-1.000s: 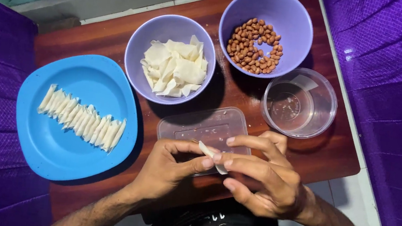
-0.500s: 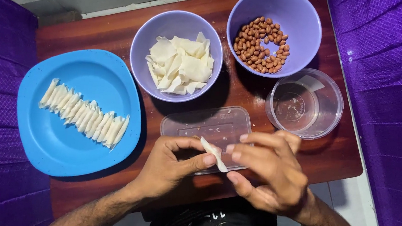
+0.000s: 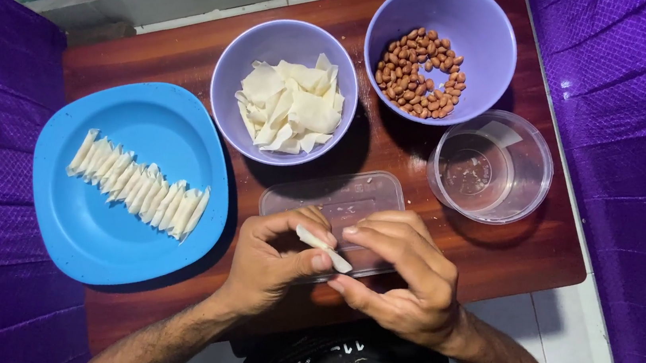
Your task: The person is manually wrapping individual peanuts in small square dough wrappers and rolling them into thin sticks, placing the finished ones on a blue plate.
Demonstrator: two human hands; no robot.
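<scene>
Both my hands hold one small white rolled wrapper [image 3: 321,248] over a clear rectangular lid [image 3: 333,201]. My left hand [image 3: 270,262] pinches the roll from the left with thumb and fingers. My right hand [image 3: 396,281] closes its fingertips on the roll's right end. To the left, a blue plate [image 3: 105,239] carries a row of several finished white rolls [image 3: 139,184]. A purple bowl [image 3: 232,68] beyond the lid holds loose white wrapper sheets [image 3: 289,104]. Another purple bowl [image 3: 483,30] holds peanuts [image 3: 419,72].
A clear round container [image 3: 528,167] with a little water stands right of the lid. All this sits on a small dark wooden table [image 3: 516,250]. Purple cloth [image 3: 629,158] flanks the table on both sides. A pale floor strip shows at the lower right.
My hands have drawn closer together and the roll has tipped flatter, its left end lower toward my left fingers. The camera view shifted slightly.
</scene>
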